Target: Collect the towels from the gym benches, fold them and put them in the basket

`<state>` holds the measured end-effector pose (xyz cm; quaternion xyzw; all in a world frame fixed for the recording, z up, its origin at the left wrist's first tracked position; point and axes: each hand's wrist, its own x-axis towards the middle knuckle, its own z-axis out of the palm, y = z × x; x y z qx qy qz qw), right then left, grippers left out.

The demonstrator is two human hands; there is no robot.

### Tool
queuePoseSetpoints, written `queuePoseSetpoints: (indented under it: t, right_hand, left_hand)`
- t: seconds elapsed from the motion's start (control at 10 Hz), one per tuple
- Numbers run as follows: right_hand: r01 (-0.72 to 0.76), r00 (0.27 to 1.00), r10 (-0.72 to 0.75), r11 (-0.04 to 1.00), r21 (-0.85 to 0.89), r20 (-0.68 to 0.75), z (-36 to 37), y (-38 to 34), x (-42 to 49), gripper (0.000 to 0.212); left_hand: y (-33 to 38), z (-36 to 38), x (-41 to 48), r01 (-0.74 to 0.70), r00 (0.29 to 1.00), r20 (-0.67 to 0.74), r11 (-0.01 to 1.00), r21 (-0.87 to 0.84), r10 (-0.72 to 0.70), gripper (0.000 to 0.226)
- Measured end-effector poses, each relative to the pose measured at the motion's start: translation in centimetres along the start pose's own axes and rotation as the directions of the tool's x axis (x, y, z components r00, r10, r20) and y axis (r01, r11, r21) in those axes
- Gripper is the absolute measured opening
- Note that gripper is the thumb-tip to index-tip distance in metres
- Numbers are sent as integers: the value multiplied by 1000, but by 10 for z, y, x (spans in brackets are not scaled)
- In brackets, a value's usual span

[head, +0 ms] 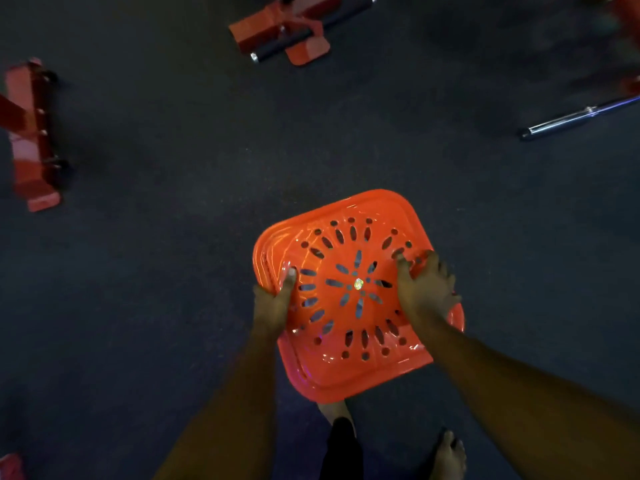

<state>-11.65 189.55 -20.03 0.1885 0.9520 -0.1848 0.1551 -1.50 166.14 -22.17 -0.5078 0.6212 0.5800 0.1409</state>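
An orange plastic basket (349, 379) with a pattern of slots in its bottom hangs above the dark floor in the lower middle of the view. It holds nothing. My left hand (273, 306) grips its left rim, thumb inside the basket. My right hand (424, 289) grips the right rim, fingers reaching over the wall. No towel is in view.
The red foot of a bench (33, 140) stands at the left edge. Another red frame with black roller pads (294, 32) lies at the top middle. A chrome barbell (575, 116) rests on the floor at the right. My bare feet (448, 455) show below the basket.
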Motion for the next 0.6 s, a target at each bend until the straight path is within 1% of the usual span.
queuePoseSetpoints:
  t: [0.1,0.2,0.3,0.4,0.5,0.6]
  right_hand:
    - [3,999,-2,1000,-23,37,3,5,-3,68]
    - [19,997,-16,999,-40,78,5,6,0,71]
    - [25,990,-15,997,-72,137,9,5,2,75]
    - [32,981,-16,996,-83,192,15,7,2,75]
    - [-12,942,50,993,-114,331,3,3,9,75]
    - [-28,928,70,993,-119,367,-34,-18,21,68]
  left_hand:
    - [-18,4,-12,24,1000,-10,997,-67,-25,86]
    - [-17,10,-12,43,999,-11,998,-55,-44,92]
    - [-16,10,-4,86,996,-4,996,11,-86,86]
    - [-14,6,4,112,992,50,994,6,-112,97]
    - [-1,3,4,181,981,34,967,181,-190,105]
    - [39,1,-18,174,985,-63,940,295,-163,96]
